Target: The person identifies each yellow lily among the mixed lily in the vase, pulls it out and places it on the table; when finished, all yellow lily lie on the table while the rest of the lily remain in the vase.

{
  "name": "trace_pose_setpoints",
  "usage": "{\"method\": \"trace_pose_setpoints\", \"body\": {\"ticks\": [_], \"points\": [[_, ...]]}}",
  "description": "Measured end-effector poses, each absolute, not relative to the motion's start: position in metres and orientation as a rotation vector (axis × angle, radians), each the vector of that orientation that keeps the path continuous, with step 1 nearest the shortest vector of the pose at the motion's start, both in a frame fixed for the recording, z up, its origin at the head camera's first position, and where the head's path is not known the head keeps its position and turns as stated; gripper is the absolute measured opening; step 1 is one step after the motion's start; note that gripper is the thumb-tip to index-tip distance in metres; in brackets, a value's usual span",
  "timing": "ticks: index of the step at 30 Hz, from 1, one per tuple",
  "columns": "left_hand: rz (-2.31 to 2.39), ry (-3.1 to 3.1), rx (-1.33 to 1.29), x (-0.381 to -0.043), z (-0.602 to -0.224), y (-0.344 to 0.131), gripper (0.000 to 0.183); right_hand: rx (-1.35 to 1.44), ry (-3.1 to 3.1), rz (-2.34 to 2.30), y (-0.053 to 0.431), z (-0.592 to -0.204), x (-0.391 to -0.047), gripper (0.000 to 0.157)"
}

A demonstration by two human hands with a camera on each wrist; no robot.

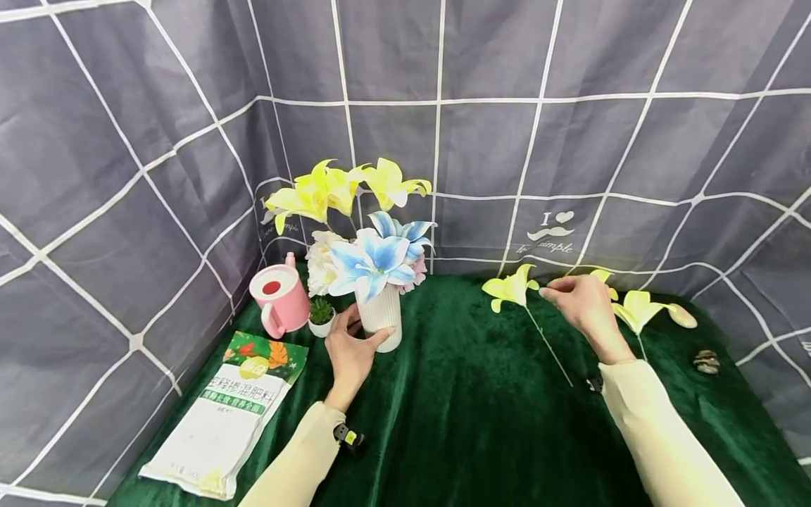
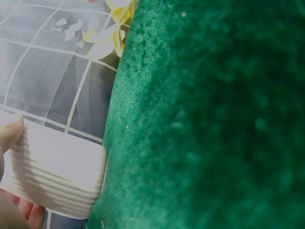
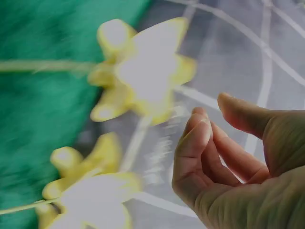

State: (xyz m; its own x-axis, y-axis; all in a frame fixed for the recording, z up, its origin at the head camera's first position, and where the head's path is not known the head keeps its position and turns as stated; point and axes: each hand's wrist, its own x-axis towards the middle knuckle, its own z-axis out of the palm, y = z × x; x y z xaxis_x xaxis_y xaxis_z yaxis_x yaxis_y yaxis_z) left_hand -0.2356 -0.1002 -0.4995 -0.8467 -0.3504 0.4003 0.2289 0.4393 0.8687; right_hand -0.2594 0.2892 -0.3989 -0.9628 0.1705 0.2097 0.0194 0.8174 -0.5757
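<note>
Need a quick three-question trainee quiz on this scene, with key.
1. The left hand grips: A) the bag, B) the vase, C) a stone.
2. True or false: the right hand holds a flower.
3. In the head view, what stands between the pink watering can and the vase?

Key:
1. B.
2. False; thumb and fingertips are apart, nothing between them.
3. The small potted plant.

The left hand [image 1: 350, 359] grips the vase [image 1: 383, 317]. Left of the vase stand a pink watering can [image 1: 288, 299] and a potted plant [image 1: 322, 315]; right of it, the right hand [image 1: 583, 310] hovers near 3 yellow flowers [image 1: 512, 287].
</note>
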Motion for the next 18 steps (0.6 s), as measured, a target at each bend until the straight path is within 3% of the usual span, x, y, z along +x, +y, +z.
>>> {"method": "trace_pose_setpoints", "body": {"ticks": [10, 18], "points": [[-1.383, -2.153, 0.076, -0.238, -0.501, -0.103, 0.069, 0.091, -2.568, 0.983, 0.215, -0.324, -0.242, 0.023], [-1.381, -2.163, 0.085, -0.237, -0.500, -0.102, 0.070, 0.242, -2.493, 1.200, 0.153, -0.285, -0.265, 0.020]]}}
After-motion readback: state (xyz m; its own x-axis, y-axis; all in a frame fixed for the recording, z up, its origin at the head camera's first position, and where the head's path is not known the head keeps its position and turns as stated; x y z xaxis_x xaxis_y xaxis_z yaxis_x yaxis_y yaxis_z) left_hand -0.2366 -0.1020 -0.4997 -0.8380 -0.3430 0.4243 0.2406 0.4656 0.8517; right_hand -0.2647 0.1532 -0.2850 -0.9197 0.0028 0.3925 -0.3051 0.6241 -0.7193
